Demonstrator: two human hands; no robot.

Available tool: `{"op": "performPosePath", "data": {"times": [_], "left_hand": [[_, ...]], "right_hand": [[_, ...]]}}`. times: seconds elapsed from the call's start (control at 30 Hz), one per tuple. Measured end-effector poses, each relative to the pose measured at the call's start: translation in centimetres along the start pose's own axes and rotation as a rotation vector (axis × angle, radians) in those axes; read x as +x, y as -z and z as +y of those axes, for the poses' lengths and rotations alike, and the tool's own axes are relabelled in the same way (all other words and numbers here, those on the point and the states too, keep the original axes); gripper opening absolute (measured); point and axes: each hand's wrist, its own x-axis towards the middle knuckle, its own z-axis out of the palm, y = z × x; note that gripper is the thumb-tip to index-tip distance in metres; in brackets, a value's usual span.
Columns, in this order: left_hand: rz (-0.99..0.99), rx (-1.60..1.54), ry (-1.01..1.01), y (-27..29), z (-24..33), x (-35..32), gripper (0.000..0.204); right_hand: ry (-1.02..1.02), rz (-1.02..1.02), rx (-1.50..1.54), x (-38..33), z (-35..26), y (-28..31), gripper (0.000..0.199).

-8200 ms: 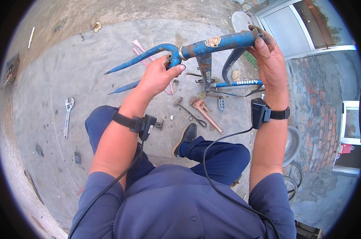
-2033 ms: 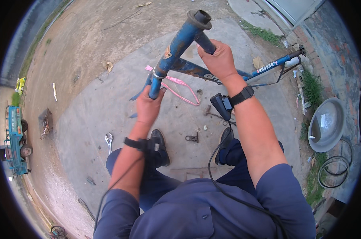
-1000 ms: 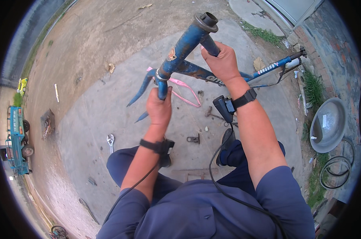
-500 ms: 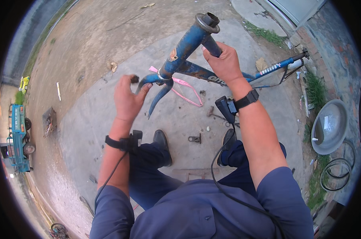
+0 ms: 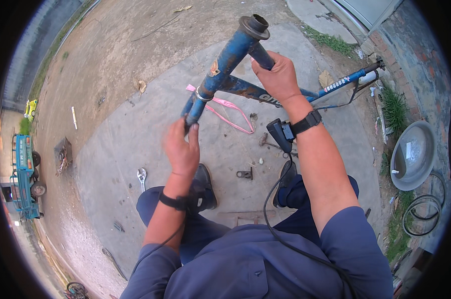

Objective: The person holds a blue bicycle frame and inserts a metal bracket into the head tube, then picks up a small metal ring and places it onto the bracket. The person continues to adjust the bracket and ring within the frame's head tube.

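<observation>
A worn blue bicycle frame (image 5: 228,57) is held up in front of me, its head tube tilted and a rusty ring round its upper end. My right hand (image 5: 279,75) is wrapped round the upper frame tube just behind the head tube. From the lower end of the head tube comes the blue fork (image 5: 193,112), its legs nearly in line with each other. My left hand (image 5: 181,149), slightly blurred, closes its fingers on the fork's lower end, which they partly hide. A pink strap (image 5: 233,104) shows behind the frame.
An adjustable wrench (image 5: 142,174) lies left of my left knee. Between my feet are a small metal bracket (image 5: 245,174) and a hammer (image 5: 263,141). A metal basin (image 5: 413,149) and coiled tubes (image 5: 420,214) are at the right. At the left stand a box (image 5: 62,152) and a blue cart (image 5: 24,154).
The fork has turned, bringing its spread legs nearly into line. My left hand has moved right and down, closing on the fork's end. The wrench has come into view. My right hand keeps its grip.
</observation>
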Motion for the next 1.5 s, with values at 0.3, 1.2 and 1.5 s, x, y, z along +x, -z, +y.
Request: {"op": "performPosePath", "data": {"times": [0.3,1.2,1.5], "left_hand": [[-0.094,-0.032,0.014,-5.8,-0.5,2.0,0.026],[-0.008,-0.121,0.205,-9.1,-1.2,-3.1,0.047],[-0.113,-0.249,0.294,-1.2,-1.4,0.4,0.033]], "right_hand": [[-0.005,-0.029,0.008,0.1,-0.1,0.0,0.019],[-0.017,-0.003,-0.006,0.7,-0.1,-0.2,0.019],[-0.03,-0.013,0.08,0.7,-0.8,0.0,0.02]]}}
